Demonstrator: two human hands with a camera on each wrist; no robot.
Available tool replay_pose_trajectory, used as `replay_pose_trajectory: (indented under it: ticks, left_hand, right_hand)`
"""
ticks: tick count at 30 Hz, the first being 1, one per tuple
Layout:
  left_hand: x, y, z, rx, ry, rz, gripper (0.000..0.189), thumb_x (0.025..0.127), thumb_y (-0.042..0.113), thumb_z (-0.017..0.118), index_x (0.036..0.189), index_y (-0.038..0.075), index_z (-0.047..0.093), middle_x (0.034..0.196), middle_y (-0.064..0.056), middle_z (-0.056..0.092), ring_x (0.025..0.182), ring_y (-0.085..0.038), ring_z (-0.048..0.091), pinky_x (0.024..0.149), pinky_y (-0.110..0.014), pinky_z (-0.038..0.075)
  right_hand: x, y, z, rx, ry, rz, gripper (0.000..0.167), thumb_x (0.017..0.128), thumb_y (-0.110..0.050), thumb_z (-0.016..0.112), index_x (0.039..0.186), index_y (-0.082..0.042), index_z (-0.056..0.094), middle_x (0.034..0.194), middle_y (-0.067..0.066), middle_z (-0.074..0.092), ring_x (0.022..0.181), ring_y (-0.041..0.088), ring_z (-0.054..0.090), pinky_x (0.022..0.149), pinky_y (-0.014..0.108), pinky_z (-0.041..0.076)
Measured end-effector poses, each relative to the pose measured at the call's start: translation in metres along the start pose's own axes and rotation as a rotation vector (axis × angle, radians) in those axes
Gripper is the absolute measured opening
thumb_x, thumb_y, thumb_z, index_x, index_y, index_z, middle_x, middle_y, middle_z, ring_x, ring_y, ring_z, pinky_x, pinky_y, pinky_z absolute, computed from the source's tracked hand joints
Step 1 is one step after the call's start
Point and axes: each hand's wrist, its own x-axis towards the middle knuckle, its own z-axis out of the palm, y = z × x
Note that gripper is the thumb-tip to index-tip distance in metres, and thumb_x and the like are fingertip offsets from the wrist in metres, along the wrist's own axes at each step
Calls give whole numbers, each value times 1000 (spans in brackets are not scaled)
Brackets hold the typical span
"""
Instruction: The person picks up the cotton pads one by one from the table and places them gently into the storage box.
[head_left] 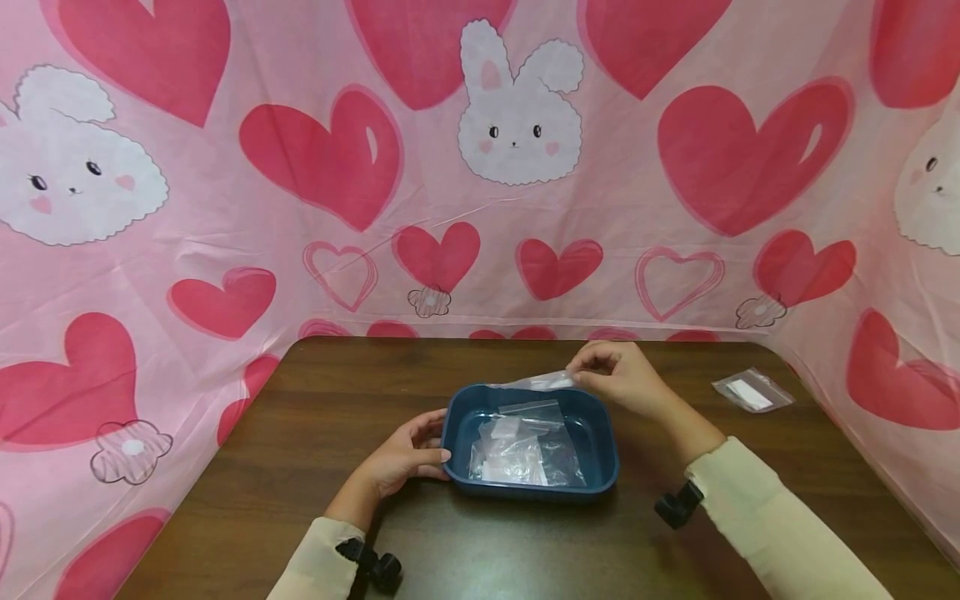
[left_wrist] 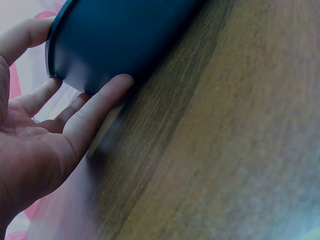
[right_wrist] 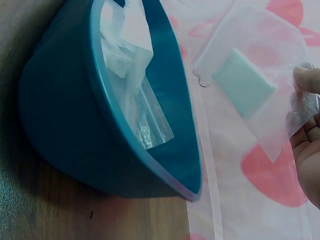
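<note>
A dark blue plastic basin (head_left: 531, 492) stands on the wooden table, with several clear zip-lock bags (head_left: 517, 450) lying inside. My left hand (head_left: 408, 454) holds its left end, fingertips against the rim and outer wall; the left wrist view shows the fingers spread along the basin's side (left_wrist: 115, 40). Above the far right rim, my right hand (head_left: 618, 375) pinches the edge of a clear zip-lock bag (head_left: 543, 382) between thumb and fingers. A flat, pale rectangular piece (right_wrist: 244, 82) shows inside that bag in the right wrist view.
Another clear zip-lock bag (head_left: 752, 390) with a white piece in it lies on the table at the far right. A pink curtain (head_left: 517, 275) with hearts and rabbits hangs behind the table (head_left: 360, 375) and along both sides.
</note>
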Motion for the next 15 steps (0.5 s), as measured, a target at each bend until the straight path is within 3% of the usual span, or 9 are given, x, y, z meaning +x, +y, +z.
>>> replay_pose_trajectory:
  ticks: [15]
  left_hand:
    - [1,0,0,-3,-2,0,67,92,2,63,149,2,30,147,-28,36,117,-37,55,85,-51,55]
  right_hand:
    - [16,-4,19,-63,-124,-55,10,82,7,72,92,3,73,89,11,69,80,19,63,71,28,57]
